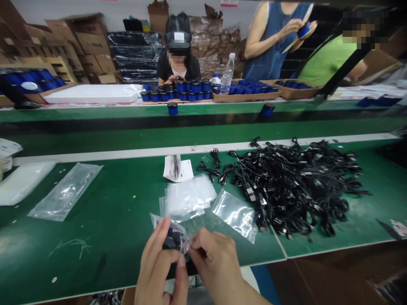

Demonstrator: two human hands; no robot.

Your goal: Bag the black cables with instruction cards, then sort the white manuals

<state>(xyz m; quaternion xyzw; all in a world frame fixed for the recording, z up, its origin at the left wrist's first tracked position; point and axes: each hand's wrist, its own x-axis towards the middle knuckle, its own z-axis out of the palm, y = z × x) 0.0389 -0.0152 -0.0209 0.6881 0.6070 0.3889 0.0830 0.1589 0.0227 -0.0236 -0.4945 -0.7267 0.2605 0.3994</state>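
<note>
Both my hands meet at the near edge of the green table (111, 212). My left hand (160, 264) and my right hand (214, 262) pinch a small clear plastic bag (173, 235) with something dark inside, likely a coiled black cable. Just beyond lie a stack of empty clear bags (189, 197) and one loose bag (237, 214). A big heap of coiled black cables (295, 182) covers the table to the right. A small pile of white leaflets (178, 168) sits behind the bags.
A larger clear bag (65, 190) and white sheets (22, 182) lie at the left. Across a green conveyor, other people work among blue jars (184, 91) in cardboard trays, a water bottle (227, 74) and stacked cardboard boxes (92, 46).
</note>
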